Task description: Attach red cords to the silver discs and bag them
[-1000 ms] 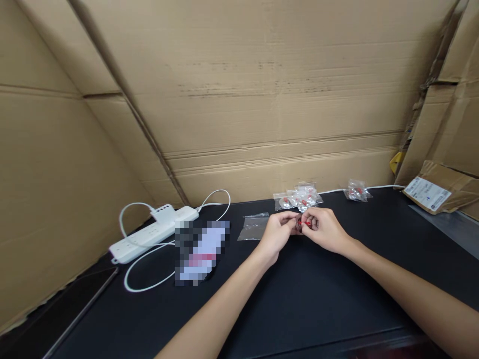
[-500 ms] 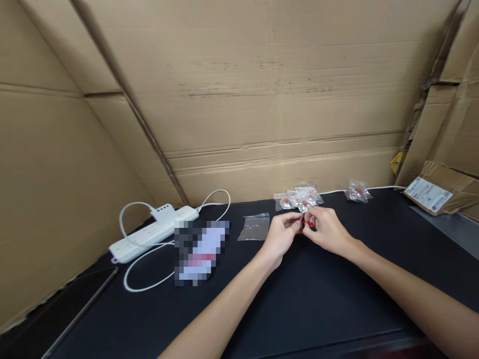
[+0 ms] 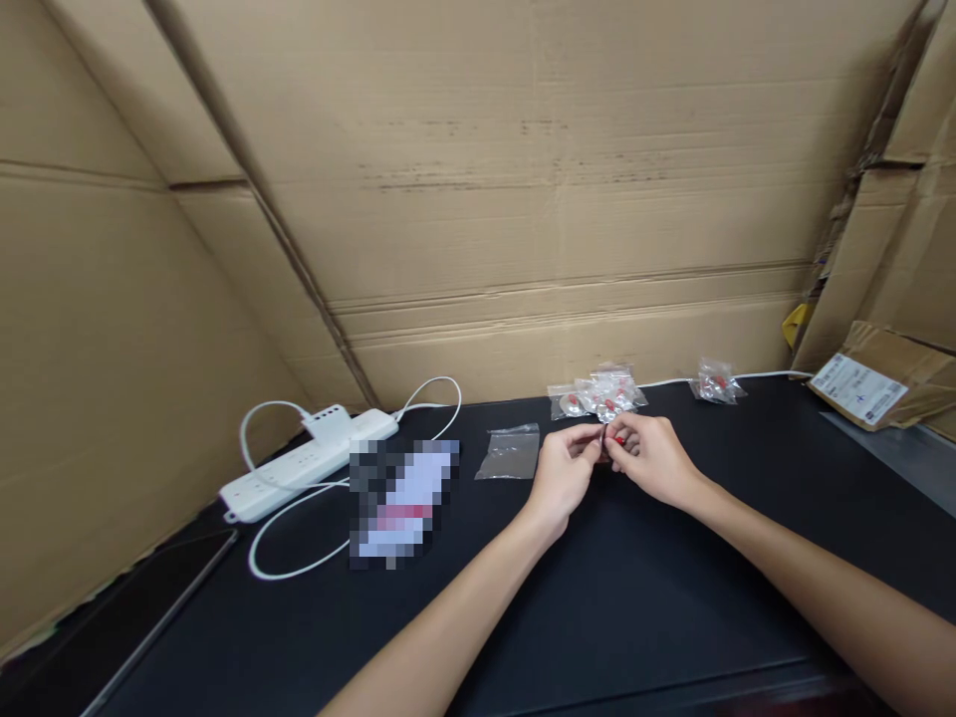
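Observation:
My left hand (image 3: 566,473) and my right hand (image 3: 648,456) meet above the black table, fingertips nearly touching. Between them is a small thin item with a red part (image 3: 620,440), mostly covered by my fingers, so its kind is unclear. The left thumb and fingers pinch its dark edge from one side; the right fingers close on it from the other, around the red part. A flat clear zip bag (image 3: 509,453) lies just left of my left hand. Behind the hands sits a pile of clear bags (image 3: 606,391) containing pale round pieces with red bits.
Another clear bag with red bits (image 3: 718,382) lies farther right by a white cable. On the left are a white power strip (image 3: 299,468), looped cables and a blurred-out object (image 3: 407,503). A labelled cardboard box (image 3: 870,383) stands right. Cardboard walls (image 3: 523,199) enclose the table.
My fingers have shifted slightly around the small item, and less of its red part shows now. Both hands stay in nearly the same place.

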A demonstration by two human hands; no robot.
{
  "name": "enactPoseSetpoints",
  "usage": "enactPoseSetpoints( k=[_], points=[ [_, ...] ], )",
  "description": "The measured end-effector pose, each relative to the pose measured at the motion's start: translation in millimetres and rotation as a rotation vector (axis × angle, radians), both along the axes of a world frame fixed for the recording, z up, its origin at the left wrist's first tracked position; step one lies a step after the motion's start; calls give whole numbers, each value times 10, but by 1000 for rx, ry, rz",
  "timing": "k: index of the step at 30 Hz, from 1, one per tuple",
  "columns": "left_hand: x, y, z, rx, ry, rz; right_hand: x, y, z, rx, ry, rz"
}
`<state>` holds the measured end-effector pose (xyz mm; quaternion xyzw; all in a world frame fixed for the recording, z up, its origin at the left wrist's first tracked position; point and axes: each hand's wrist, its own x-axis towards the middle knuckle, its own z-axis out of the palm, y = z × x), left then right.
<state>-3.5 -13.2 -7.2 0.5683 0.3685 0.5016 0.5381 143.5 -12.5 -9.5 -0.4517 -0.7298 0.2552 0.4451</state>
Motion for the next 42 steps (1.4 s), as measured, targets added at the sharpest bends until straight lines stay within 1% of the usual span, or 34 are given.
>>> enactPoseSetpoints(
  k=[4, 8, 11, 16, 19, 22, 28, 32, 37, 42],
  points=[
    [2, 12, -12, -7, 35, 103, -19, 12, -5, -106, 157, 18],
    [5, 8, 7, -24, 40, 178, -29, 43, -31, -144, 273, 63],
    [16, -10, 31, -7, 26, 179, -17, 80, -70, -159, 330, 68],
    [32, -34, 40, 41, -14, 135, 22, 124, -101, -157, 374, 15],
    [30, -31, 24, 87, -14, 100, 34, 126, -86, -145, 337, -37],
    [27, -21, 8, 88, -32, 71, 32, 113, -65, -110, 272, -56],
    [22, -17, 11, 59, -56, 18, 15, 84, -74, 58, 65, -108],
    [26, -25, 16, 35, -69, 4, 13, 70, -86, 138, -12, -122],
    [51, -46, 15, -16, -146, -39, 20, 43, -41, 243, -132, -141],
    [63, -59, 12, -21, -180, -34, 16, 2, -9, 327, -188, -148]
  ],
)
